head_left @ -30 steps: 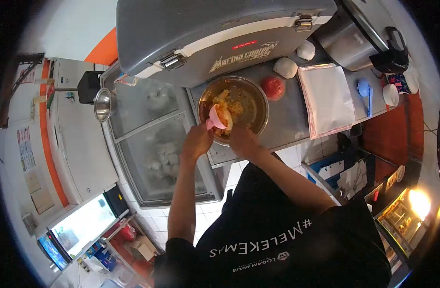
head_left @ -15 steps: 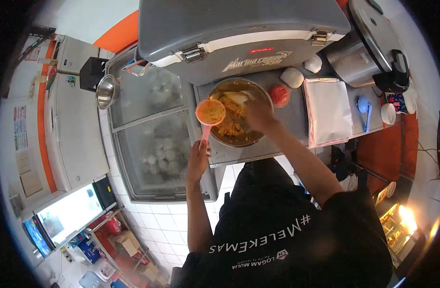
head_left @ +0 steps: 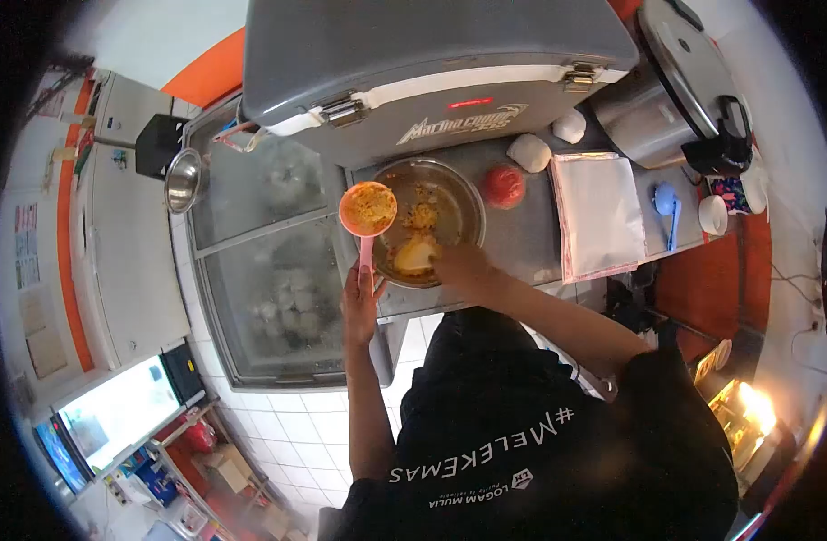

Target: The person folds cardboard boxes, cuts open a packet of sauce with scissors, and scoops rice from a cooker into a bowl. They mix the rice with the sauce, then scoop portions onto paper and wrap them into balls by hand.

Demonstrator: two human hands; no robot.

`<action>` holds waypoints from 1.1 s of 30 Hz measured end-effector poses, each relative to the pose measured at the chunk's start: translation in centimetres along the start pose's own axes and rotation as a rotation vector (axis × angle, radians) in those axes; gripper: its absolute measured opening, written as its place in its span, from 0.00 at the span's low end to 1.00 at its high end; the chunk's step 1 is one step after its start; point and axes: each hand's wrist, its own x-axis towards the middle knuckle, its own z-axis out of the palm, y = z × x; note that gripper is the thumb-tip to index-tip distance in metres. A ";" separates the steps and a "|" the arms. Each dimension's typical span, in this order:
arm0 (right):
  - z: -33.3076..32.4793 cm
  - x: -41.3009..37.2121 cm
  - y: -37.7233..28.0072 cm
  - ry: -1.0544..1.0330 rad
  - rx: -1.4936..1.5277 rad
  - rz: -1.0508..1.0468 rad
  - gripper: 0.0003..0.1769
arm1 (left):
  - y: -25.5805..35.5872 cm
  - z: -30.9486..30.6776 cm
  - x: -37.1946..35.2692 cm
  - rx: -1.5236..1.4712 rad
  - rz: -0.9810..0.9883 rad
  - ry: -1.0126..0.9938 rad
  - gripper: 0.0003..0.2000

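Note:
My left hand (head_left: 360, 300) is closed around the handle of a pink scoop (head_left: 367, 242), holding it level over the left rim of a steel bowl (head_left: 463, 200). Orange-coloured rice (head_left: 369, 207) fills the scoop's round cup. Inside the bowl, more orange rice (head_left: 422, 216) lies in a small clump, with bits stuck to the wall. A pale rice paddle (head_left: 416, 256) rests low in the bowl, its blade towards the near left side. My right hand (head_left: 463, 272) grips the paddle at the bowl's near right rim; its fingers are partly blurred.
Behind the bowl stands a large grey cooler box (head_left: 450, 113). To the right lie a red ball-shaped bundle (head_left: 504, 186), white bundles (head_left: 529, 152), a stack of paper sheets (head_left: 598, 216) and a blue spoon (head_left: 667, 212). A rice cooker (head_left: 648, 108) is behind them. A glass-topped freezer (head_left: 274, 270) adjoins on the left.
My right hand has moved the paddle from the bowl's far side down to its near side. The scoop now looks fuller. The whole view has shifted slightly.

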 end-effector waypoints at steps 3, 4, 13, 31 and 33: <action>-5.2 0.1 2.0 0.003 0.026 0.182 0.13 | -0.6 0.6 -0.6 -0.040 0.017 0.004 0.31; -5.8 1.2 2.9 -0.052 0.019 0.227 0.13 | -0.6 0.9 -0.5 -0.050 0.018 0.008 0.31; -3.9 2.8 3.1 0.035 0.135 0.241 0.12 | -1.2 1.9 -0.8 -0.017 0.008 0.050 0.32; -0.5 1.6 11.9 -0.215 0.353 0.112 0.17 | -1.2 2.9 -0.5 -0.150 0.044 0.089 0.31; 2.0 2.0 10.0 -0.020 0.414 0.008 0.18 | -0.6 2.9 -0.5 -0.125 0.038 0.084 0.30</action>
